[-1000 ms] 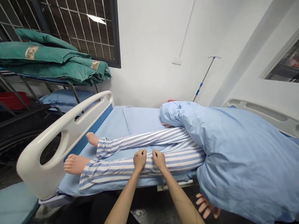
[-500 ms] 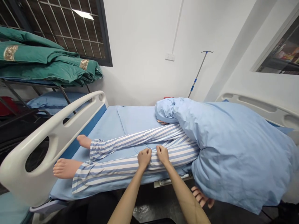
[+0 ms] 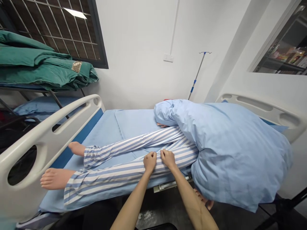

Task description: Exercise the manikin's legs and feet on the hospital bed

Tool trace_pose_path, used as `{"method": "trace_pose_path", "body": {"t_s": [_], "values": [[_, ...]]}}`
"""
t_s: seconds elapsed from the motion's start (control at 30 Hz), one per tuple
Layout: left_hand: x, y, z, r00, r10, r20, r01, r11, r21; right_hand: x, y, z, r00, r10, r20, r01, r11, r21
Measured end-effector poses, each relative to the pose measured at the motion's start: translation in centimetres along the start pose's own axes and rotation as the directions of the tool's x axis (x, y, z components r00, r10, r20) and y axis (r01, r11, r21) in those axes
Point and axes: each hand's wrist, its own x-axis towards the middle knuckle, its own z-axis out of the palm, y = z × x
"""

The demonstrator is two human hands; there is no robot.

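Both my hands are closed into fists above the near leg of a manikin-like figure in blue-and-white striped trousers (image 3: 107, 174). My left hand (image 3: 150, 161) is over the leg around knee height, thumb side up. My right hand (image 3: 168, 158) sits just to its right, a small gap between them. Nothing shows in either fist, and no trouser fabric looks bunched in them. A bare near foot (image 3: 57, 178) and far foot (image 3: 76, 149) stick out at the left. A puffy light blue quilt (image 3: 230, 150) covers the upper body; a hand (image 3: 203, 198) hangs out below it.
The bed has a white footboard (image 3: 45, 153) at left and a headboard (image 3: 261, 105) at right. An IV pole (image 3: 197, 75) stands behind. Folded green bedding (image 3: 48, 70) lies on a rack at left. A black frame (image 3: 287, 207) is at lower right.
The view has turned slightly to the right, so the bed and figure sit further left. My fists keep their closed shape and appear slightly further toward the quilt along the leg.
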Motion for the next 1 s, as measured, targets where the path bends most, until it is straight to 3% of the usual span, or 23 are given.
{"method": "trace_pose_path", "body": {"t_s": [0.2, 0.33, 0.43, 0.6, 0.73, 0.87, 1.0], "values": [[-0.1, 2.1, 1.5, 0.997, 0.071, 0.035, -0.069, 0.996, -0.051, 0.3, 1.0, -0.3, 0.993, 0.121, -0.013, -0.120, 0.991, 0.065], [-0.6, 2.7, 2.6, 0.995, 0.053, 0.082, -0.060, 0.995, 0.078, 0.8, 2.1, -1.9, 0.998, 0.026, 0.055, -0.029, 0.998, 0.047], [-0.3, 3.0, 2.7, 0.997, 0.013, 0.082, -0.019, 0.997, 0.071, 0.6, 3.2, -2.5, 0.999, 0.034, 0.008, -0.034, 0.998, 0.048], [0.2, 4.6, 3.3, 0.998, 0.048, 0.052, -0.044, 0.996, -0.075, 0.6, 4.1, -2.0, 0.980, 0.163, -0.114, -0.131, 0.960, 0.247], [-0.3, 5.3, 4.7, 0.995, 0.048, 0.082, -0.050, 0.999, 0.022, 1.6, 5.0, -3.3, 0.977, 0.197, -0.076, -0.153, 0.910, 0.386], [-0.7, 4.8, 5.0, 0.991, 0.072, 0.109, -0.082, 0.992, 0.095, 1.8, 6.9, -5.1, 0.973, 0.193, -0.126, -0.149, 0.944, 0.293], [-0.2, 5.2, 4.8, 0.991, 0.056, 0.121, -0.062, 0.997, 0.047, 1.2, 7.9, -5.0, 0.965, 0.215, -0.151, -0.189, 0.968, 0.166]]}}
